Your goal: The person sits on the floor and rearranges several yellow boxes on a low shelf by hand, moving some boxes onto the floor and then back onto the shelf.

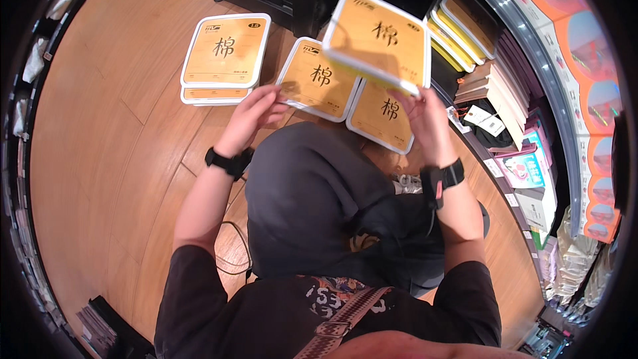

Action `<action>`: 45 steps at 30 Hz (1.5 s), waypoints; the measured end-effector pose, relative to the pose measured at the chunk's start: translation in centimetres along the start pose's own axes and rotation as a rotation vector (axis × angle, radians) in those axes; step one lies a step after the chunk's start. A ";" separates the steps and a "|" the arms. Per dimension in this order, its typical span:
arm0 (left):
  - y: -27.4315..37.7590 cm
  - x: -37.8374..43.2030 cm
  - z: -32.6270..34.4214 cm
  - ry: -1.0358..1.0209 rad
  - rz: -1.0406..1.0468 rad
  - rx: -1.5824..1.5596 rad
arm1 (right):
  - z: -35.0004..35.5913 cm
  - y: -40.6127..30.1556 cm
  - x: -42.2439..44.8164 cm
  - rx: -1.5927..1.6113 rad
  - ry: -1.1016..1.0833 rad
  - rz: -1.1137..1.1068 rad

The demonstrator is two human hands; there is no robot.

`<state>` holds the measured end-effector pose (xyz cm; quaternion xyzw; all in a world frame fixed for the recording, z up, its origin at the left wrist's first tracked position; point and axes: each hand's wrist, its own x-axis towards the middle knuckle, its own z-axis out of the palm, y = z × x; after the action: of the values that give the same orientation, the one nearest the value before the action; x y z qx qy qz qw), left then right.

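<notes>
My right hand (427, 122) grips the lower right edge of an orange, white-rimmed square box (369, 42), which is raised and tilted off the floor. Under it, partly covered, a similar box (311, 85) lies in the middle and another box (381, 114) lies to its right, near my knee. My left hand (259, 105) is at the lower left corner of the middle box, fingers loosely bent and apart; whether they touch it is hard to tell. Left of that hand, a stack of the same boxes (224, 52) sits on the floor, its top one offset from the one below.
Shelving on the right holds upright yellow-edged boxes (456, 40), pale folded packs (491, 94), a hanging white tag (483, 119) and colourful packages (523, 169). A black display stand (249, 0) rises ahead. A thin cable (234, 224) lies on the wood floor (114, 134) beside my leg.
</notes>
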<state>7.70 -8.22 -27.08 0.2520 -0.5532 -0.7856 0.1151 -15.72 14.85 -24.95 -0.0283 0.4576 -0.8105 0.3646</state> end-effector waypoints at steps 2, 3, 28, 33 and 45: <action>0.9 1.2 1.2 -0.183 -0.072 -0.303 | 2.0 1.3 -2.9 -0.032 -0.100 -0.012; 1.4 1.5 2.0 -0.215 -0.071 -0.296 | 2.3 2.0 -3.6 -0.072 -0.071 -0.009; 3.7 0.3 -17.8 0.609 0.197 -0.151 | -3.6 4.6 0.6 -0.201 -0.082 0.285; 1.6 2.4 -20.6 0.513 0.173 -0.143 | -6.2 0.0 3.0 0.035 0.086 0.164; 1.9 2.3 -21.8 0.786 0.003 0.484 | -10.2 -11.6 19.4 0.347 0.504 -0.105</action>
<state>16.96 -27.66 -31.61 0.5497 -0.6356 -0.4785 0.2549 -40.30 13.88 -27.62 0.2123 0.3863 -0.8758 0.1967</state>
